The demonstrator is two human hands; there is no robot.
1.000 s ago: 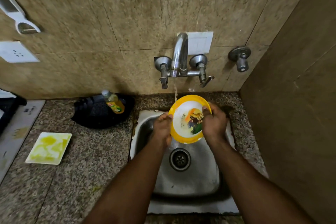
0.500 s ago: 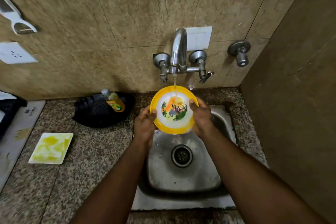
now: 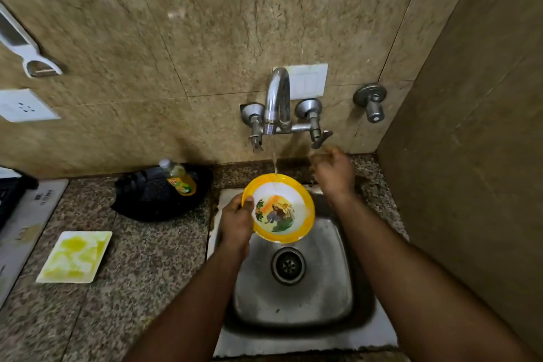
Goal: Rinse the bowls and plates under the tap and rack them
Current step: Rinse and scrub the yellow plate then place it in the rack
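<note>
Left hand: the left hand [image 3: 237,222] is being held over the left part of the sink [image 3: 293,297], forearm reaching in from below; its fingers [image 3: 249,203] are being curled over the left rim of the bowl, thumb pressed on the inner face.
Bowl: the yellow-rimmed bowl [image 3: 278,209] is being tilted toward the camera above the basin, just over the drain [image 3: 288,265], with its printed centre showing.
Water: a thin stream is being run from the tap [image 3: 277,103] onto the upper rim of the bowl.
Right hand: the right hand [image 3: 333,172] is being raised beside the tap's right lever [image 3: 321,138], clear of the bowl; it is motion-blurred, and whether its fingers are together or apart cannot be told.
Change: half a second ago the bowl was being gripped by both hands; now it is being held by the left hand alone, while the right hand is being moved up toward the lever.
Tabletop: on the speckled tabletop [image 3: 141,258] a square plate [image 3: 75,256] smeared with yellow is being left well to the left of the sink; a soap bottle [image 3: 179,178] is being kept on a dark pan [image 3: 158,197] by the wall.
</note>
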